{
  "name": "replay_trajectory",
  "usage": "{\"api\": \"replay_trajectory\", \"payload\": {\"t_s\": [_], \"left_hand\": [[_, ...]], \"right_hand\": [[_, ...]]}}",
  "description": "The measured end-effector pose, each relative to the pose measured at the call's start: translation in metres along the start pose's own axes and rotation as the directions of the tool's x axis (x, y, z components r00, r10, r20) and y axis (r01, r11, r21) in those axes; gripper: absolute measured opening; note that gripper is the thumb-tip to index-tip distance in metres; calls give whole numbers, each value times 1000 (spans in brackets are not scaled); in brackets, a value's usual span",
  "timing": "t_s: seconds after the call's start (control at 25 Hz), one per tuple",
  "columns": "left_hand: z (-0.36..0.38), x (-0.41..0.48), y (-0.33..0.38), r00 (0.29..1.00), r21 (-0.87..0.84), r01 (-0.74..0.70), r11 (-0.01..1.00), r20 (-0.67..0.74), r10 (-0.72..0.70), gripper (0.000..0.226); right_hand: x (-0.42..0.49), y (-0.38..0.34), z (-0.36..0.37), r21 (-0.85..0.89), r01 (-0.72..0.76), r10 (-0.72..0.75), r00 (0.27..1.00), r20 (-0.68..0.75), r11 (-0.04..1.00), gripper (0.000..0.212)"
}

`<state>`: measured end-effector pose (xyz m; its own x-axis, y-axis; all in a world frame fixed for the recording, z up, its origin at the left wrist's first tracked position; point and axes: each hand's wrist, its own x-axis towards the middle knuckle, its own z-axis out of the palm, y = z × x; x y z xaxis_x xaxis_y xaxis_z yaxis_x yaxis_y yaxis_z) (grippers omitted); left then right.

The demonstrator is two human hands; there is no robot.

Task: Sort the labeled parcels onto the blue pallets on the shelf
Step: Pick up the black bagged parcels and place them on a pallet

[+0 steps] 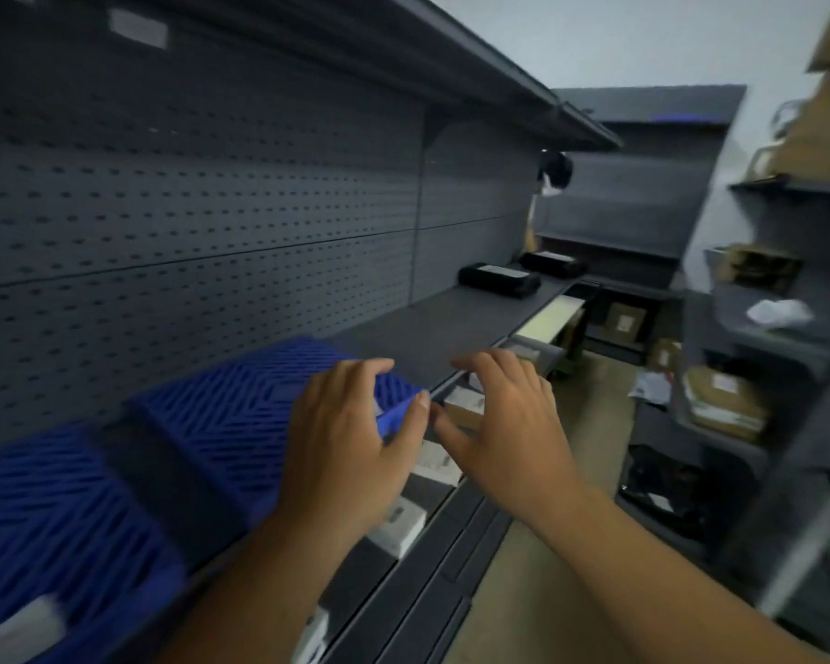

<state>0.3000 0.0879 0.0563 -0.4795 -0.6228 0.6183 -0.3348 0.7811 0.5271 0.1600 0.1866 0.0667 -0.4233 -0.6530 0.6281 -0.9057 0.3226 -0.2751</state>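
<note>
Grey pegboard backs a long shelf (456, 323) where two blue pallets (240, 414) sit side by side at its near end. They look like stiff, light ribbed plastic — best taken by an edge or corner. Black parcels (497, 279) lie well down the shelf; pale ones (434, 464) sit on the tier below. Left hand (351, 443) curls over the farther pallet's front corner, thumb on its edge. Right hand (504, 419) hovers just beside it — fingers spread, holding nothing.

Blue pallet (240, 414) ribbed plastic; shelf (451, 323) matt grey metal; backboard (212, 208) perforated.
</note>
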Motion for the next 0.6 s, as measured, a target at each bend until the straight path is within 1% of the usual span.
{"api": "replay_trajectory", "payload": {"t_s": [0.12,0.24,0.4,0.6], "left_hand": [[70,45,16,997,-21,-29,999,66,30,53],[139,94,29,995,-46,-31,998,98,36,53],[228,159,43,988,-70,-32,997,148,42,54],[323,230,53,976,-23,-51,998,212,55,58]], "right_hand": [[22,67,10,-26,-69,69,998,-13,997,44],[54,127,26,-68,-119,117,993,-33,991,38],[109,208,43,-102,-173,166,983,-73,980,39],[171,317,63,-94,-240,233,969,-80,966,38]]}}
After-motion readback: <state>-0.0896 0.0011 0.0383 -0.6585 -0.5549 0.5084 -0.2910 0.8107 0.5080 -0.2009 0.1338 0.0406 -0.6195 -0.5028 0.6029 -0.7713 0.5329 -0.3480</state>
